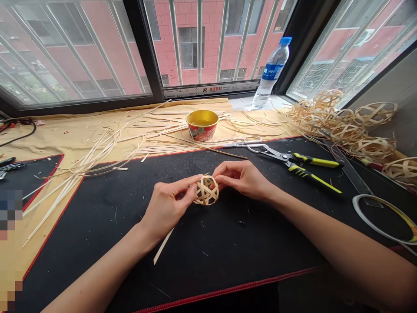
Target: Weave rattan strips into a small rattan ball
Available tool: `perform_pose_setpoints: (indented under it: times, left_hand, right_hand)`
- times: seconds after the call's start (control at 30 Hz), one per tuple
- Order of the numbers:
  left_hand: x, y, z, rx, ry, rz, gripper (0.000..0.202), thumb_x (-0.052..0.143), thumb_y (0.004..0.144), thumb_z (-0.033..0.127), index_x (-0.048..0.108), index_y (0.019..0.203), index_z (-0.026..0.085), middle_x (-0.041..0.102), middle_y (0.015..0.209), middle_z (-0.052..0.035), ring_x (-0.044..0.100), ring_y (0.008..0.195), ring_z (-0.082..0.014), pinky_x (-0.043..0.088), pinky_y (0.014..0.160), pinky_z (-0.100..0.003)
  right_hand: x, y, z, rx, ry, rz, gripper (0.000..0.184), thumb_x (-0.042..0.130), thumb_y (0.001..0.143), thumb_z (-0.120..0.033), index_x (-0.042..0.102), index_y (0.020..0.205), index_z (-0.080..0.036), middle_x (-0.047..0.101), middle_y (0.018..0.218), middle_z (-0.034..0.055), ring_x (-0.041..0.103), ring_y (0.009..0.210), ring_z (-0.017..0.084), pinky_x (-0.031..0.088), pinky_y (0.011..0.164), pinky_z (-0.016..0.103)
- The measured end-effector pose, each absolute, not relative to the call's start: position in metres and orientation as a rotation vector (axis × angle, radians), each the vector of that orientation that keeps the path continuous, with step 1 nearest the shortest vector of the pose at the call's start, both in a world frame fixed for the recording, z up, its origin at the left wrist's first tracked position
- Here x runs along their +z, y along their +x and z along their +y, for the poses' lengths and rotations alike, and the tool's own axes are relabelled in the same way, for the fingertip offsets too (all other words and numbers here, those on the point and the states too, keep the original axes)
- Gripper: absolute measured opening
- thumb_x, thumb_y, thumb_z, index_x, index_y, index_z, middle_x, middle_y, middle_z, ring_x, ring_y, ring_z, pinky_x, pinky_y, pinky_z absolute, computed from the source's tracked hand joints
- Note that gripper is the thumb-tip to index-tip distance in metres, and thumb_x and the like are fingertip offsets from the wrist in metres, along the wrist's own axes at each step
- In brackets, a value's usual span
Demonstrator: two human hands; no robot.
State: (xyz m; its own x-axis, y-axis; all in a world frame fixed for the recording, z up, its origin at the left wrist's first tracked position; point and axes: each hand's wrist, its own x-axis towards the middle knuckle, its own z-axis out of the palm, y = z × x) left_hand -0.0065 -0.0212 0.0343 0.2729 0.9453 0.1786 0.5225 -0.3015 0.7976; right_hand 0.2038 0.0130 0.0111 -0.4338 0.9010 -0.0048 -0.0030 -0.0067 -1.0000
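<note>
A small woven bamboo ball with open gaps is held above the black mat. My left hand pinches its left side between thumb and fingers. On the ball's upper right, my right hand is closed, its thumb and fingertips pressed together at the weave. Whether a strip end lies in that right pinch is too small to tell. A loose bamboo strip sticks out below my left wrist, its upper end hidden behind the hand.
Pliers with yellow-black handles and scissors lie to the right, near a metal ruler and a roll of tape. Behind stand a tin-like bowl and a water bottle. Bamboo strips spread left; woven balls pile right.
</note>
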Motion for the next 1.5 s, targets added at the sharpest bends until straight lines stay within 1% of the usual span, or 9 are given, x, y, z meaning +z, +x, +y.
perform_pose_setpoints:
  times: [0.1, 0.37, 0.7, 0.77, 0.9, 1.1, 1.23, 1.33, 1.5]
  left_hand:
    - [0.032, -0.006, -0.021, 0.928, 2.042, 1.284, 0.027, 0.058, 0.084, 0.024, 0.070, 0.107, 0.019, 0.074, 0.096, -0.0019, 0.072, 0.071, -0.0177, 0.055, 0.061, -0.022]
    - [0.031, -0.006, -0.022, 1.003, 2.354, 1.240, 0.029, 0.055, 0.085, 0.018, 0.067, 0.111, 0.016, 0.074, 0.092, -0.0044, 0.072, 0.066, -0.0160, 0.054, 0.057, -0.019]
    - [0.038, -0.004, -0.021, 0.938, 2.046, 1.239, 0.027, 0.058, 0.084, 0.025, 0.069, 0.108, 0.019, 0.071, 0.106, -0.0017, 0.070, 0.092, -0.0200, 0.056, 0.078, -0.023]
    - [0.045, -0.005, -0.019, 0.854, 1.890, 1.237, 0.026, 0.058, 0.085, 0.029, 0.071, 0.106, 0.020, 0.074, 0.098, -0.0014, 0.072, 0.085, -0.0196, 0.057, 0.072, -0.023]
    - [0.054, -0.009, -0.015, 0.669, 1.648, 1.273, 0.032, 0.061, 0.082, 0.031, 0.068, 0.112, 0.021, 0.074, 0.068, 0.0012, 0.063, 0.046, -0.0134, 0.048, 0.041, -0.019]
    - [0.052, -0.008, -0.014, 0.734, 1.585, 1.239, 0.031, 0.066, 0.079, 0.028, 0.070, 0.109, 0.022, 0.074, 0.071, 0.0006, 0.067, 0.068, -0.0151, 0.049, 0.051, -0.016]
    - [0.054, -0.007, -0.015, 0.744, 1.583, 1.268, 0.030, 0.066, 0.078, 0.028, 0.071, 0.107, 0.021, 0.075, 0.075, -0.0002, 0.058, 0.051, -0.0095, 0.040, 0.040, -0.015]
    - [0.057, -0.008, -0.015, 0.668, 1.572, 1.263, 0.033, 0.063, 0.080, 0.029, 0.069, 0.111, 0.019, 0.072, 0.064, 0.0001, 0.045, 0.036, -0.0051, 0.033, 0.035, -0.016]
    - [0.053, -0.016, -0.011, 0.810, 1.725, 1.238, 0.036, 0.058, 0.083, 0.032, 0.065, 0.117, 0.021, 0.072, 0.077, -0.0025, 0.039, 0.034, -0.0043, 0.037, 0.039, -0.020]
  right_hand:
    - [0.015, 0.204, 0.012, 1.541, -0.991, -1.534, 0.026, 0.071, 0.072, -0.037, 0.064, 0.078, -0.013, 0.069, 0.075, 0.0041, 0.067, 0.070, 0.016, 0.058, 0.069, 0.031]
    - [0.015, 0.202, 0.013, 1.545, -0.991, -1.533, 0.027, 0.072, 0.070, -0.038, 0.066, 0.080, -0.014, 0.070, 0.076, 0.0040, 0.069, 0.070, 0.017, 0.058, 0.069, 0.031]
    - [0.016, 0.204, 0.013, 1.503, -1.012, -1.543, 0.026, 0.074, 0.069, -0.038, 0.068, 0.077, -0.013, 0.070, 0.074, 0.0042, 0.069, 0.067, 0.016, 0.058, 0.065, 0.027]
    - [0.015, 0.204, 0.015, 1.522, -1.033, -1.507, 0.028, 0.075, 0.067, -0.038, 0.068, 0.076, -0.013, 0.071, 0.074, 0.0040, 0.069, 0.067, 0.016, 0.059, 0.065, 0.027]
    - [0.013, 0.205, 0.017, 1.623, -1.069, -1.410, 0.030, 0.078, 0.065, -0.038, 0.069, 0.076, -0.012, 0.071, 0.074, 0.0046, 0.068, 0.066, 0.015, 0.059, 0.065, 0.027]
    - [0.010, 0.209, 0.020, 1.750, -1.048, -1.312, 0.025, 0.080, 0.065, -0.031, 0.070, 0.075, -0.011, 0.072, 0.075, 0.0054, 0.069, 0.069, 0.014, 0.058, 0.067, 0.023]
    - [0.008, 0.210, 0.022, 1.794, -1.018, -1.276, 0.025, 0.080, 0.065, -0.030, 0.071, 0.077, -0.010, 0.073, 0.075, 0.0057, 0.069, 0.068, 0.014, 0.058, 0.066, 0.021]
    - [0.007, 0.210, 0.023, 1.821, -1.010, -1.244, 0.026, 0.081, 0.065, -0.030, 0.071, 0.078, -0.010, 0.072, 0.073, 0.0052, 0.069, 0.065, 0.012, 0.058, 0.063, 0.020]
    - [0.009, 0.213, 0.026, 1.967, -0.987, -1.153, 0.025, 0.082, 0.062, -0.028, 0.069, 0.074, -0.010, 0.072, 0.071, 0.0043, 0.068, 0.062, 0.012, 0.058, 0.059, 0.018]
